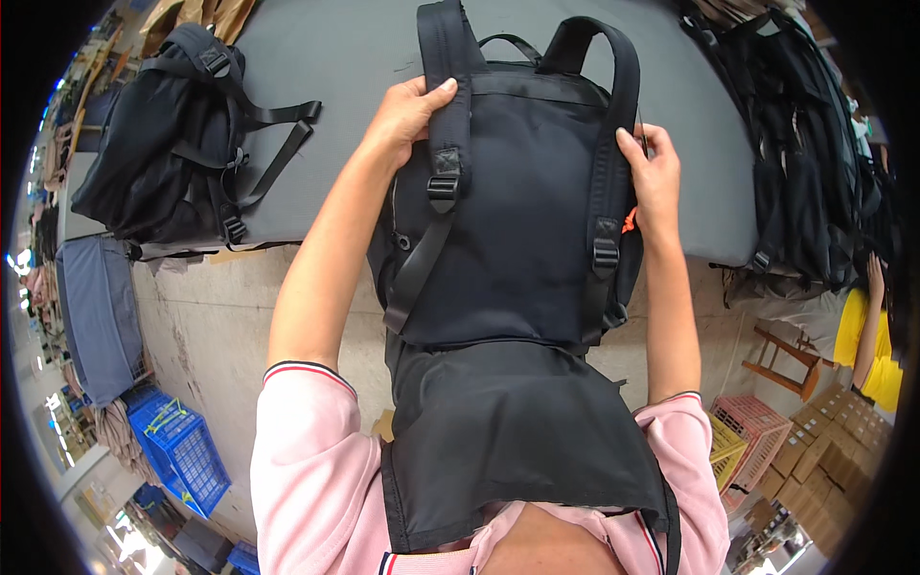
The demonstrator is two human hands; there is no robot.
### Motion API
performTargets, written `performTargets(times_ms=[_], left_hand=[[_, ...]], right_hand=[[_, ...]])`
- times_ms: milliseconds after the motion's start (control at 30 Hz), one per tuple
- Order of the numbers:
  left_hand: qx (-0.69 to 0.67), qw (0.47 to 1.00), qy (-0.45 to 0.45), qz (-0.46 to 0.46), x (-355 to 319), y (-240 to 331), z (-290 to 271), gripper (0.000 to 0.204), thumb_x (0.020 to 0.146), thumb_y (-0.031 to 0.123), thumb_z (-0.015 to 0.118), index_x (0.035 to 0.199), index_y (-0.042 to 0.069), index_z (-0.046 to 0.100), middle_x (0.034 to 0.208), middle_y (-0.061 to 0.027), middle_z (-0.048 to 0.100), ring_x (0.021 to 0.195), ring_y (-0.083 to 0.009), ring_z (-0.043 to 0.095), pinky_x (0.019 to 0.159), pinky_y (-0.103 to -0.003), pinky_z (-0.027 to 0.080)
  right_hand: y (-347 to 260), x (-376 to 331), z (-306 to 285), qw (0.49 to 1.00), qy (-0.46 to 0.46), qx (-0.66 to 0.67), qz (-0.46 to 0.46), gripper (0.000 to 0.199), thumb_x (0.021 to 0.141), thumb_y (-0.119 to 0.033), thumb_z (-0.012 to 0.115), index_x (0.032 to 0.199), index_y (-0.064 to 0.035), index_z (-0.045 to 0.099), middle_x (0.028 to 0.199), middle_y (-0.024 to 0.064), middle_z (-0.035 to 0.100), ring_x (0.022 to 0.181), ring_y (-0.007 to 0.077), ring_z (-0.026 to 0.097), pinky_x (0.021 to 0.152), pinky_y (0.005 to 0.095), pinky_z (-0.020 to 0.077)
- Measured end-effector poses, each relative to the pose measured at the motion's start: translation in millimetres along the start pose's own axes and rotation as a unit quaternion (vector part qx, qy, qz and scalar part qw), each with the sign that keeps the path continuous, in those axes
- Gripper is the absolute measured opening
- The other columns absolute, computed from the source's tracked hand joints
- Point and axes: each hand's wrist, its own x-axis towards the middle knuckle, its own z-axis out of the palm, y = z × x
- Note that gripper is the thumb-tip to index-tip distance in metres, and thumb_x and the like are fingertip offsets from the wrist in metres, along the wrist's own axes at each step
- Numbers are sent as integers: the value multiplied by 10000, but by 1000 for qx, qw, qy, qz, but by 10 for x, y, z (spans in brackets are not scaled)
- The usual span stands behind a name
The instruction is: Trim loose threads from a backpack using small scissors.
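Note:
A black backpack [527,211] is in front of me, its back panel and both shoulder straps facing up. My left hand [407,115] is closed round the left shoulder strap [450,125], thumb on top. On the other side my right hand [654,172] grips the edge of the right shoulder strap [613,144], thumb over it and fingers partly hidden. Just below that hand an orange tag or cord [630,220] sticks out at the bag's side. The top carry loop [513,43] stands up between the straps. Webbing hangs from the strap buckles.
Another black backpack [172,144] lies at the left of the grey table [326,57]. More black bags [805,144] are heaped at the right. A blue crate [180,450], a pink crate [752,431], cartons [815,460] and a wooden stool [781,364] stand below. A person in yellow [867,345] is far right.

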Motion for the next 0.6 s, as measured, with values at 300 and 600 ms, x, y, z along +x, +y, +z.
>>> performTargets(times_ms=[300,600], left_hand=[[-3,999,43,-10,-88,-6,3,248,872,222,644,1015,20,638,848,-43,664,686,-101,615,607,-250,506],[-34,996,32,81,-410,173,151,261,841,246,685,954,12,658,754,-4,652,570,-30,500,476,-191,361]], right_hand=[[-651,-428,432,950,-105,-175,-237,174,748,44,632,902,-19,583,750,92,531,611,210,544,556,310,440],[-691,-682,769,945,-318,-26,69,226,827,-188,685,903,12,612,619,48,576,512,97,519,495,273,419]])
